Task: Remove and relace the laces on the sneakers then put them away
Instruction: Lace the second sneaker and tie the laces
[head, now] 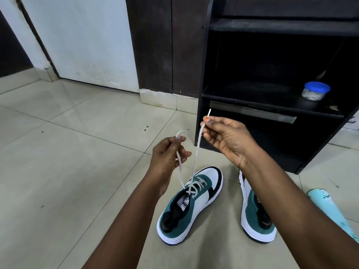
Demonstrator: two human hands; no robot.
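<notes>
The right hand [225,140] pinches one end of the white lace [195,162] between thumb and forefinger, the stiff tip poking up above the fingertips; the left hand [167,154] grips the other end lower down, its fingers curled round the cord, with a short loop standing above the knuckles. Both ends run down, drawn fairly taut, to the left sneaker [191,206], a teal, white and black shoe that stands on the tiled floor [68,152] with its toe pointing away. Criss-crossed lace shows over its eyelets right up to the tongue, so this shoe looks laced or nearly so, and the two ends seem to be held up to even them before tying. The second sneaker [254,216] lies just to the right, half hidden by the right forearm; whether it carries a lace cannot be told. The black shelf unit [206,74] stands near, holding only a blue-lidded tub [315,91], so putting away is still to do.
</notes>
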